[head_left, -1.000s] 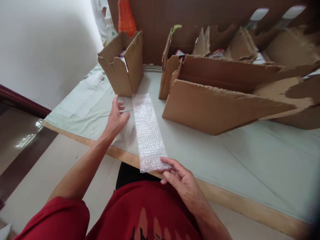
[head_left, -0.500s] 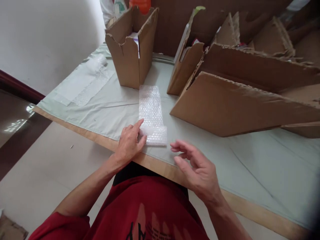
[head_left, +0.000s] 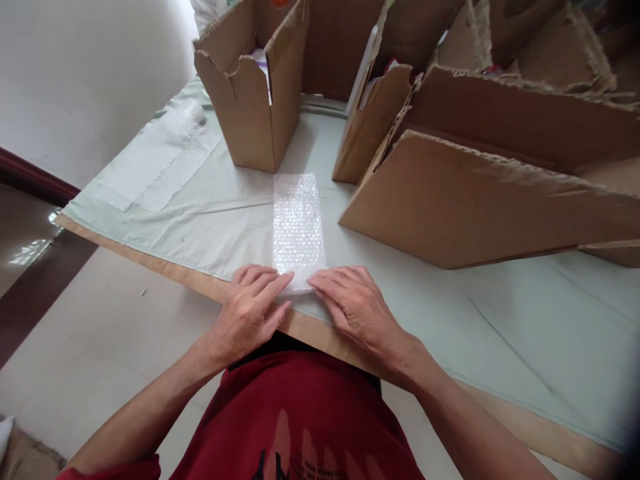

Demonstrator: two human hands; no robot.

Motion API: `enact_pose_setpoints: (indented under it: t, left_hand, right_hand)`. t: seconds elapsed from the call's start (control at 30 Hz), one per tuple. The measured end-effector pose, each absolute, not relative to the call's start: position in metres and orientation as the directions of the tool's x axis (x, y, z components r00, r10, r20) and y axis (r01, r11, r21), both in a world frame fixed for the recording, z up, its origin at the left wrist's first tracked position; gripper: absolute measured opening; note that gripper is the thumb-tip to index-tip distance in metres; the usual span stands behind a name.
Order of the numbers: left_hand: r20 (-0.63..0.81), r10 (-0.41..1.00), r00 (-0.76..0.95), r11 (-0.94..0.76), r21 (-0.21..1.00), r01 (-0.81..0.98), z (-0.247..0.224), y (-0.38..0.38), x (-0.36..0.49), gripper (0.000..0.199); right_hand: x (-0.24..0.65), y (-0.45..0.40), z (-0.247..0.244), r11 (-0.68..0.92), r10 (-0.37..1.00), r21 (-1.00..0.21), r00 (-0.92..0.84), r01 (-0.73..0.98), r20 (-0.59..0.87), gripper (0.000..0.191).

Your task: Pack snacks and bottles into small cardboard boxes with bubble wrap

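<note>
A strip of clear bubble wrap (head_left: 299,223) lies flat on the table, its near end doubled over by the table's front edge. At the left of that fold, my left hand (head_left: 250,307) presses down with outstretched fingers, the thumb apart from the index finger. Touching the right end of the fold is my right hand (head_left: 357,307), its fingers extended and lying on the wrap, palm down. Neither palm is wrapped round anything. What lies inside the fold, if anything, cannot be made out.
A tall cut cardboard box (head_left: 250,120) stands behind the wrap. To the right are a narrow cardboard holder (head_left: 370,127) and a long cardboard bin (head_left: 475,200). More clear wrap (head_left: 173,160) lies at the left on the pale green cloth (head_left: 235,233). The table's wooden edge (head_left: 185,273) runs in front.
My right hand has come left and down onto the fold's right end. The fold lies flatter and narrower, and my left hand has shifted slightly towards me. The view has tilted slightly down.
</note>
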State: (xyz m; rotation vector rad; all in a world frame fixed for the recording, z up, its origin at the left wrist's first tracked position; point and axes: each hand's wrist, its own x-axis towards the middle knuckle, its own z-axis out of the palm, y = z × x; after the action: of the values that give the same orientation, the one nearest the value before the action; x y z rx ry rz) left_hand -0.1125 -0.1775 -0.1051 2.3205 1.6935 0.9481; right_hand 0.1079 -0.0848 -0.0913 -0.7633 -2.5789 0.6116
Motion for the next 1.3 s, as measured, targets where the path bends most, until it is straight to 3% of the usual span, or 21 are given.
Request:
enact_pose_setpoints:
  t: [0.1,0.17,0.23,0.3,0.47,0.53,0.63,0.73,0.9,1.0,1.13,1.23,1.3]
  left_hand:
    - [0.39,0.916,0.091,-0.306,0.534,0.788,-0.107,-0.179,-0.11,0.029]
    - [0.333,0.943,-0.018,-0.192,0.586,0.788,-0.108,-0.176,-0.109,0.027]
    - [0.28,0.955,-0.092,-0.098,0.596,0.797,-0.109,-0.171,-0.108,0.029]
    - [0.268,0.958,-0.102,-0.074,0.575,0.815,-0.11,-0.167,-0.107,0.029]
    - [0.336,0.935,-0.113,-0.078,0.504,0.86,-0.107,-0.165,-0.108,0.028]
    - [0.38,0.923,-0.063,-0.147,0.497,0.855,-0.104,-0.171,-0.11,0.029]
    - [0.37,0.925,0.086,-0.284,0.523,0.804,-0.099,-0.182,-0.11,0.027]
    - [0.338,0.935,0.11,-0.299,0.58,0.758,-0.1,-0.186,-0.107,0.026]
    - [0.328,0.945,0.016,-0.19,0.508,0.84,-0.11,-0.172,-0.104,0.023]
    - [0.347,0.937,-0.046,-0.134,0.476,0.869,-0.112,-0.169,-0.104,0.025]
    - [0.395,0.918,-0.013,-0.208,0.51,0.835,-0.107,-0.181,-0.103,0.03]
    - [0.391,0.916,0.09,-0.307,0.539,0.784,-0.101,-0.188,-0.101,0.027]
    - [0.376,0.922,0.095,-0.313,0.577,0.754,-0.099,-0.188,-0.099,0.027]
  right_hand:
    - [0.109,-0.084,-0.084,0.635,0.64,-0.641,-0.758,0.431,0.125,0.029]
    - [0.111,-0.085,-0.084,0.592,0.723,-0.656,-0.667,0.468,0.178,0.028]
    - [0.114,-0.088,-0.087,0.63,0.755,-0.597,-0.57,0.497,0.323,0.027]
    - [0.116,-0.091,-0.092,0.72,0.691,-0.488,-0.572,0.493,0.441,0.026]
    - [0.108,-0.087,-0.105,0.855,0.511,-0.313,-0.773,0.413,0.375,0.024]
    - [0.106,-0.083,-0.103,0.843,0.519,-0.362,-0.781,0.399,0.347,0.023]
    - [0.112,-0.083,-0.09,0.759,0.556,-0.532,-0.799,0.375,0.23,0.021]
    - [0.12,-0.089,-0.078,0.687,0.577,-0.604,-0.808,0.404,0.116,0.02]
    - [0.122,-0.095,-0.084,0.791,0.599,-0.377,-0.735,0.482,0.318,0.024]
    - [0.121,-0.092,-0.093,0.838,0.535,-0.311,-0.786,0.448,0.309,0.025]
    - [0.123,-0.087,-0.093,0.788,0.553,-0.47,-0.793,0.398,0.256,0.022]
    - [0.127,-0.085,-0.082,0.692,0.566,-0.606,-0.816,0.392,0.119,0.024]
    - [0.127,-0.085,-0.074,0.633,0.59,-0.635,-0.807,0.443,0.024,0.024]
